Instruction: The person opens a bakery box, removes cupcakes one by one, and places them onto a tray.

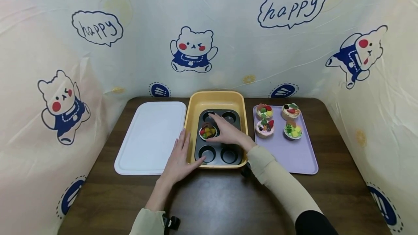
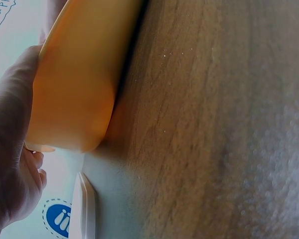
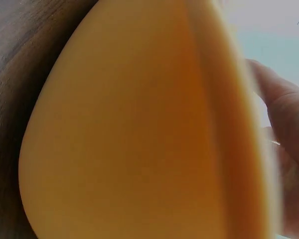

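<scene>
In the head view my right hand (image 1: 228,132) reaches over a dark muffin tin (image 1: 218,151). Its thumb and extended fingers stand on either side of a fruit-topped cupcake (image 1: 208,132), with a gap showing between the fingers and the topping. This cupcake lines up with the middle left cup. The tin lies inside a yellow tray (image 1: 217,97). My left hand (image 1: 179,159) rests at that tray's near left corner, fingers straight along the side, thumb over the near rim. The left wrist view shows the thumb (image 2: 20,84) against the tray wall (image 2: 74,99).
A white tray (image 1: 147,140) lies to the left. On the right, a lilac tray (image 1: 287,159) bears several fruit-topped cupcakes, including one with green and yellow pieces (image 1: 292,130). Beneath everything is a dark wooden table (image 1: 222,198), with a printed curtain (image 1: 241,61) behind it.
</scene>
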A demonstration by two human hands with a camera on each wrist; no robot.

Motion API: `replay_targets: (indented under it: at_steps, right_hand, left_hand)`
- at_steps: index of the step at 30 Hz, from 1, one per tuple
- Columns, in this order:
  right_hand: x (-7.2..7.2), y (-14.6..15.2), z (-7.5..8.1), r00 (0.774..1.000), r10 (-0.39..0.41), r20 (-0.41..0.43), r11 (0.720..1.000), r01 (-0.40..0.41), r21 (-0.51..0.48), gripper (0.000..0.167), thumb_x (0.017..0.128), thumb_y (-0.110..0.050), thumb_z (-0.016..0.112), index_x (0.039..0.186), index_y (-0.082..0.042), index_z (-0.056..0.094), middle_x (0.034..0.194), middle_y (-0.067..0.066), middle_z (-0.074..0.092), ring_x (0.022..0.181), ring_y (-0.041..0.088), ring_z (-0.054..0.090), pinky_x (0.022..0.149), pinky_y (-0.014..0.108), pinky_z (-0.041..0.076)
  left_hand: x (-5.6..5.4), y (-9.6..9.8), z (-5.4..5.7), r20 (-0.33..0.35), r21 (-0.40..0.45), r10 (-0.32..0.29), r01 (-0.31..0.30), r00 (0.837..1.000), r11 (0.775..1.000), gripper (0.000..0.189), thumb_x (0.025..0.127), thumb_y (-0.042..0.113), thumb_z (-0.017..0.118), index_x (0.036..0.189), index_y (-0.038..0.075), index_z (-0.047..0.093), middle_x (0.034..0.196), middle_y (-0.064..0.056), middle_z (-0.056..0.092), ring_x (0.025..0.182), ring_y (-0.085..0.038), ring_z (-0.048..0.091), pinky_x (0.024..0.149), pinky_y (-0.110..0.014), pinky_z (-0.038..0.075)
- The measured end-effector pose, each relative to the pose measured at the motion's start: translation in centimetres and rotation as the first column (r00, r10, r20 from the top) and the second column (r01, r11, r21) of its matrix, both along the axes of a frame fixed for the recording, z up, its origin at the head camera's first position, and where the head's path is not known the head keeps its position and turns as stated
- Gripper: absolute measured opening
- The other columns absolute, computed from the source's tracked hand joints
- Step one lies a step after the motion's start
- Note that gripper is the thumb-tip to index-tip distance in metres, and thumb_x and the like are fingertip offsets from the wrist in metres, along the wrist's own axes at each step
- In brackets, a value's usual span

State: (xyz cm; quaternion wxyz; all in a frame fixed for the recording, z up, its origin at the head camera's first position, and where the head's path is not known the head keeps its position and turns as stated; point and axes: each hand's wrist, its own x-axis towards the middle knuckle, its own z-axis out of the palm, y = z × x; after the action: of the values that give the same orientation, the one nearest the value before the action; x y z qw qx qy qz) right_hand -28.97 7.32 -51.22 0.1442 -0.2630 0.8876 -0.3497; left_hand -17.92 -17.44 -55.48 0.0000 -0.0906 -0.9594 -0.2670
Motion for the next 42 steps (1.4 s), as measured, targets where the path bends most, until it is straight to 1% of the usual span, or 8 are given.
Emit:
replay_targets:
  at_steps: [5,12,17,25,29,36,39,42]
  right_hand:
    - [-0.2,-0.6,-0.6,1.0,0.007,0.017,1.0,-0.006,-0.018,0.107,0.094,-0.041,0.088,0.176,-0.013,0.024,0.183,0.016,0.027,0.169,0.043,0.028,0.136,0.065,0.028]
    - [-0.3,-0.9,-1.7,0.999,-0.035,0.038,0.999,0.036,-0.01,0.107,0.092,-0.042,0.09,0.175,-0.016,0.028,0.177,0.015,0.041,0.16,0.039,0.045,0.131,0.063,0.04]
    - [-0.4,-1.0,-2.0,0.997,-0.06,0.045,0.997,0.061,-0.038,0.103,0.092,-0.041,0.091,0.173,-0.016,0.032,0.171,0.016,0.048,0.155,0.038,0.052,0.129,0.062,0.043]
    - [-0.5,-1.0,-2.7,0.998,-0.06,0.008,0.996,0.061,-0.058,0.091,0.092,-0.042,0.089,0.165,-0.011,0.045,0.157,0.015,0.059,0.141,0.033,0.062,0.123,0.058,0.05]
    - [-0.8,-0.8,-3.5,0.999,-0.048,0.008,0.994,0.049,-0.093,0.092,0.09,-0.042,0.091,0.164,-0.01,0.047,0.159,0.017,0.058,0.145,0.037,0.06,0.124,0.06,0.049]
    - [-2.7,-0.5,-7.5,0.998,-0.039,-0.045,0.997,0.036,-0.065,0.105,0.085,-0.065,0.088,0.167,-0.016,0.046,0.179,0.018,0.036,0.165,0.044,0.037,0.13,0.067,0.038]
    - [-2.7,-0.5,-7.6,0.998,-0.044,-0.033,0.997,0.042,-0.072,0.103,0.085,-0.062,0.09,0.167,-0.016,0.046,0.181,0.017,0.031,0.167,0.044,0.033,0.132,0.068,0.035]
    - [-1.9,-0.5,-6.0,0.999,-0.051,-0.002,0.994,0.051,-0.095,0.096,0.088,-0.05,0.091,0.165,-0.012,0.049,0.18,0.021,0.033,0.165,0.047,0.035,0.132,0.069,0.034]
  left_hand:
    - [0.1,-0.1,0.1,-0.002,0.001,-0.001,0.001,1.0,1.0,0.119,0.092,0.072,0.072,0.178,0.014,0.014,0.189,-0.004,-0.003,0.174,-0.04,0.015,0.141,-0.057,0.017]
    - [0.1,0.0,0.0,-0.006,0.0,-0.004,0.004,1.0,1.0,0.119,0.093,0.071,0.072,0.178,0.014,0.013,0.189,-0.005,-0.003,0.173,-0.041,0.017,0.14,-0.058,0.018]
    - [0.0,0.0,0.1,-0.008,-0.004,-0.004,0.004,1.0,1.0,0.118,0.093,0.071,0.073,0.178,0.013,0.014,0.189,-0.006,-0.003,0.173,-0.041,0.017,0.141,-0.057,0.018]
    - [0.1,0.0,0.1,-0.016,-0.002,-0.005,0.005,1.0,1.0,0.118,0.092,0.071,0.073,0.178,0.012,0.017,0.189,-0.006,-0.001,0.172,-0.043,0.019,0.14,-0.059,0.02]
    - [0.2,0.0,0.0,-0.017,-0.003,-0.005,0.005,1.0,1.0,0.117,0.093,0.07,0.073,0.177,0.012,0.017,0.189,-0.006,-0.001,0.173,-0.042,0.018,0.139,-0.059,0.021]
    - [0.2,0.1,0.0,-0.011,-0.008,-0.006,0.006,1.0,1.0,0.117,0.093,0.07,0.073,0.178,0.013,0.016,0.189,-0.006,-0.001,0.173,-0.04,0.018,0.14,-0.058,0.02]
    - [0.2,0.1,0.1,-0.009,-0.006,-0.005,0.005,1.0,1.0,0.117,0.093,0.07,0.073,0.178,0.013,0.016,0.189,-0.006,-0.001,0.173,-0.04,0.018,0.14,-0.058,0.02]
    - [0.1,0.1,0.1,-0.006,-0.008,-0.003,0.002,1.0,1.0,0.117,0.093,0.071,0.073,0.178,0.013,0.016,0.189,-0.005,-0.001,0.173,-0.04,0.018,0.14,-0.057,0.02]
